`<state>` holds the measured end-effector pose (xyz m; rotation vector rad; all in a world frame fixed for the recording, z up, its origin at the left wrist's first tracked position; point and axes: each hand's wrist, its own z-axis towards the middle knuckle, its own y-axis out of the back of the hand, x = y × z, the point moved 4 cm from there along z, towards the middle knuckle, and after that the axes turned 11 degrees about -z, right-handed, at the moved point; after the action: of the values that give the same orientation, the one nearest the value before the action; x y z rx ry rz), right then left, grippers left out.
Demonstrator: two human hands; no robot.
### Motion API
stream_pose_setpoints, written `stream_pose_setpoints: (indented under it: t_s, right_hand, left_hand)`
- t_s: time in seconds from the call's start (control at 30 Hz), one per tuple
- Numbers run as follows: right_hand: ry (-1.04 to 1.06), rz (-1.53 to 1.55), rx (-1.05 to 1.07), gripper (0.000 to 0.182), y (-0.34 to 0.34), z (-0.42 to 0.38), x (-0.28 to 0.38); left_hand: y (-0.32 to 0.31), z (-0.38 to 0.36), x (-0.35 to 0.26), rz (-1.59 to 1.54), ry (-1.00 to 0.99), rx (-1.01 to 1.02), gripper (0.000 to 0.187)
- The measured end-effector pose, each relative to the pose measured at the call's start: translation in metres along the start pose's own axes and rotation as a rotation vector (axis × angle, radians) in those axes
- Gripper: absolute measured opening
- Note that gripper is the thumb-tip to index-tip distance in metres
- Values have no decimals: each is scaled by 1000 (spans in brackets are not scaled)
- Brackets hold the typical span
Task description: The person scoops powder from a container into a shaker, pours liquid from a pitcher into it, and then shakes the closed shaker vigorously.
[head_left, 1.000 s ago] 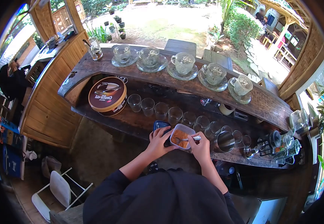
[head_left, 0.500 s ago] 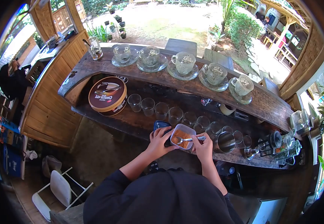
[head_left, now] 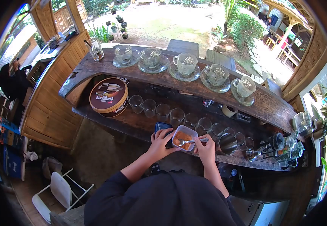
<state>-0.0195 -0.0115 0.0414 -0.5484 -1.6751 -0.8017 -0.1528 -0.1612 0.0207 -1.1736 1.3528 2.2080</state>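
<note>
My left hand (head_left: 159,146) grips a small translucent plastic tub (head_left: 176,130) from its left side. Orange-brown granules or powder (head_left: 186,134) cover the inside of the tub. A dark blue lid (head_left: 162,127) shows just beyond my left fingers, partly hidden by them. Pinched in my right hand (head_left: 206,150) is a metal spoon (head_left: 194,141), its bowl down in the powder and its handle pointing right. Clear drinking glasses (head_left: 177,116) stand in a row on the lower shelf, right behind the tub. A wide metal cup (head_left: 227,144) is close to my right hand.
On the upper counter (head_left: 99,67) several glass cups (head_left: 186,63) sit on saucers, with something pale in them. A round chocolate tub (head_left: 108,95) is at the left. Glass jars (head_left: 289,145) crowd the right end. A white folding chair (head_left: 61,190) stands lower left; a person (head_left: 11,81) is beyond.
Little differs. The spoon bowl has shifted slightly within the powder, while the tub and my left hand keep their place. The person at the far left has moved a little.
</note>
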Motion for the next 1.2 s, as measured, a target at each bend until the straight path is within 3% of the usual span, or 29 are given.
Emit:
stream_pose_setpoints:
  t_s: [0.8,1.2]
  right_hand:
    - [3,29,24,13,1,-5,-2]
    - [-63,223,-36,12,4,-7,9]
  left_hand:
    - [1,0,-3,28,4,-17,68]
    - [-1,0,-1,-21,11,6,70]
